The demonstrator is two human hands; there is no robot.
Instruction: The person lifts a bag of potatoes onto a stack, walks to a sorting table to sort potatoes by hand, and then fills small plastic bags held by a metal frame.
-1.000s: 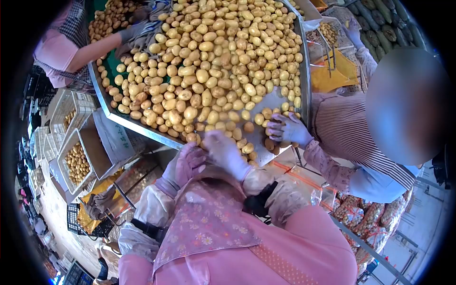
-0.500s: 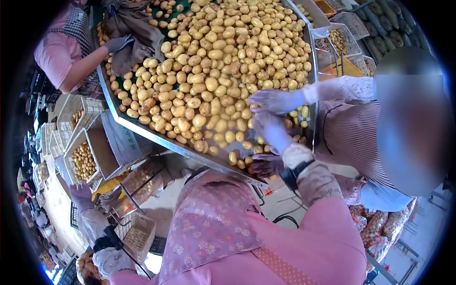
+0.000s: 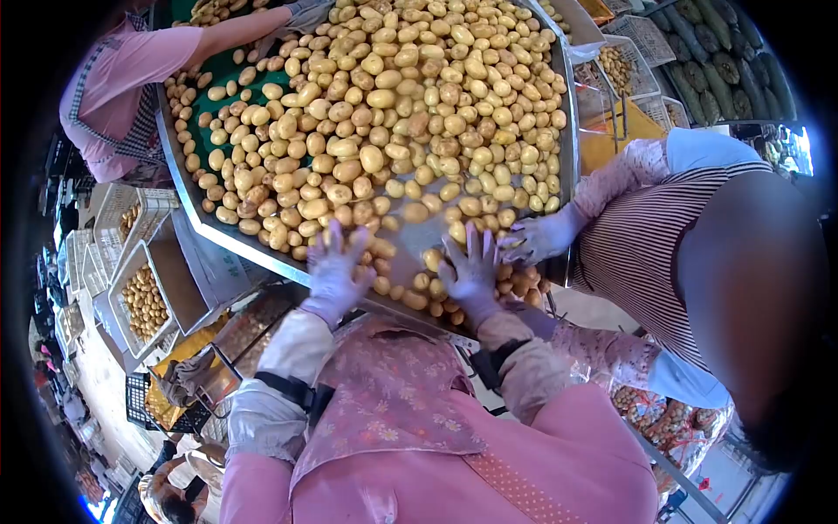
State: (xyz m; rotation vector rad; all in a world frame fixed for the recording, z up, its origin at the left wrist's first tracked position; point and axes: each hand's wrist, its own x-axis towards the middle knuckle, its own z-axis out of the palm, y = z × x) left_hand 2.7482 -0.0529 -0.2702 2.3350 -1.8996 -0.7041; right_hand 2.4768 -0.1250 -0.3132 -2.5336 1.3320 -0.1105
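Observation:
Small yellow potatoes lie heaped on a metal-rimmed sorting table. My left hand, in a pale purple glove, rests with fingers spread at the near edge, touching or just above the potatoes there. To its right, my right hand, gloved the same way, has its fingers spread over potatoes by the table's near corner. Neither hand is closed around a potato. A bare grey patch of tabletop shows between them.
A co-worker in a striped apron stands at the right, one gloved hand close to my right hand. Another person's arm reaches in at upper left. Crates of potatoes stand at left; dark green long vegetables lie upper right.
My left hand has come from over the crates at left onto the table's near edge. My right hand has drawn back toward me. The co-worker's upper hand has moved nearer the right corner.

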